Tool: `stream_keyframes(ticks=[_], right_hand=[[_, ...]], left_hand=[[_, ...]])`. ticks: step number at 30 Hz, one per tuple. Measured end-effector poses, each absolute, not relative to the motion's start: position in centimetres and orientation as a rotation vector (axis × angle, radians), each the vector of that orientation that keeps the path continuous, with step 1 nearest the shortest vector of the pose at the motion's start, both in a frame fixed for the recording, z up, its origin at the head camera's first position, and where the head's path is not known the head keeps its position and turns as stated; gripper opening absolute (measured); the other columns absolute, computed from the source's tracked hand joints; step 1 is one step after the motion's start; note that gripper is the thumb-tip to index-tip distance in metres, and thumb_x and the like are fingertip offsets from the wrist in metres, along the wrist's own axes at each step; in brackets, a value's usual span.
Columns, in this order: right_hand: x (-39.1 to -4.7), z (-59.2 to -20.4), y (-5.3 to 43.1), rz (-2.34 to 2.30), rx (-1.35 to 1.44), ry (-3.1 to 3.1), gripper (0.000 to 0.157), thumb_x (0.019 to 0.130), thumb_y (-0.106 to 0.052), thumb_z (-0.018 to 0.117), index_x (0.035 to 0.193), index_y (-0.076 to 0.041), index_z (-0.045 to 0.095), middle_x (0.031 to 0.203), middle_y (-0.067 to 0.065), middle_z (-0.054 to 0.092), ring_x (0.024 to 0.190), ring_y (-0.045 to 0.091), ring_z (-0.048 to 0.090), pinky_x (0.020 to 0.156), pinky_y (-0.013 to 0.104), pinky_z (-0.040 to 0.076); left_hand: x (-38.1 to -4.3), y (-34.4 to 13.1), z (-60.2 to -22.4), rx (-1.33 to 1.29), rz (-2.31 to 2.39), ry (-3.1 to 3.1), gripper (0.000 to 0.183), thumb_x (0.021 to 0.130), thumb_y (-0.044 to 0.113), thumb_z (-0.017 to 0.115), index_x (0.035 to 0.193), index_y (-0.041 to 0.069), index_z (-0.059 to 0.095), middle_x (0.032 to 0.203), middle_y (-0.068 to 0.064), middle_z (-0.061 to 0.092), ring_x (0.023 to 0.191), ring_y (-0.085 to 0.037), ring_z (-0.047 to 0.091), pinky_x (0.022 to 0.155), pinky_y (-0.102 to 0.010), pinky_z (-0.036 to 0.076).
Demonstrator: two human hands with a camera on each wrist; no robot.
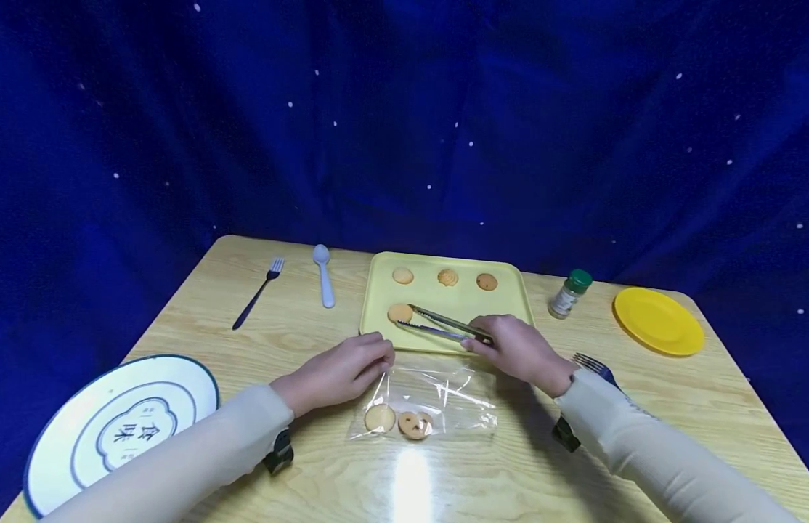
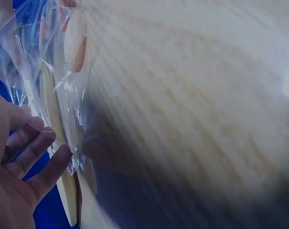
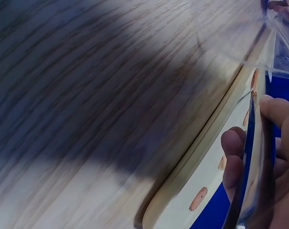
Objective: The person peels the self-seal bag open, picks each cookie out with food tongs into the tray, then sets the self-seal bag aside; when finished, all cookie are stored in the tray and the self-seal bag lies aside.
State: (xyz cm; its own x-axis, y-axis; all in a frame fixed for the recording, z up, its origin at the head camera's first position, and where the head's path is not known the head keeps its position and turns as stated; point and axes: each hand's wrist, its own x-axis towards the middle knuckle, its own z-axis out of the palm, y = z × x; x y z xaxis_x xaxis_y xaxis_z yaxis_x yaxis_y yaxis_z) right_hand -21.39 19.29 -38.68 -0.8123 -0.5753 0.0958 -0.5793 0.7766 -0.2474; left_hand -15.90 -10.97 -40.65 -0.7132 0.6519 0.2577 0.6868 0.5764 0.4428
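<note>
My right hand [image 1: 512,347] grips metal tongs [image 1: 452,321] over the front of a pale yellow tray [image 1: 437,253]. The two tong tips stand apart, right at the edge of a round cookie [image 1: 399,312] at the tray's front left. Behind it lie a plain round cookie [image 1: 402,275], a swirled cookie [image 1: 447,277] and a browner cookie [image 1: 486,282]. With its fingers curled, my left hand [image 1: 346,369] pinches the edge of a clear plastic bag [image 1: 460,407] in front of the tray. Inside the bag are a round cookie [image 1: 380,418] and a bear-shaped cookie [image 1: 415,426].
A dark-handled fork [image 1: 255,296] and a pale blue spoon [image 1: 324,280] lie left of the tray. Nearer left is a white plate [image 1: 64,428]. Rightward stand a green-capped jar [image 1: 570,293] and a yellow plate [image 1: 659,321]; another fork [image 1: 597,367] is partly under my right forearm.
</note>
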Motion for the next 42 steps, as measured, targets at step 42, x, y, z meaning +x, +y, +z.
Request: stream_keyframes(ticks=[42], right_hand=[[-15.1,-32.0,30.2,0.732,1.021,-2.842,0.012,0.091,-0.018,0.068,0.101,-0.024,0.070,0.087,-0.013,0.070,0.063,-0.004,0.052,0.055,0.018,0.046]], left_hand=[[-15.9,-10.8,-41.1,-1.149,-0.764,-2.749,0.008,0.100,0.016,0.053,0.096,0.017,0.060,0.088,0.010,0.053,0.077,-0.003,0.049,0.070,-0.020,0.047]])
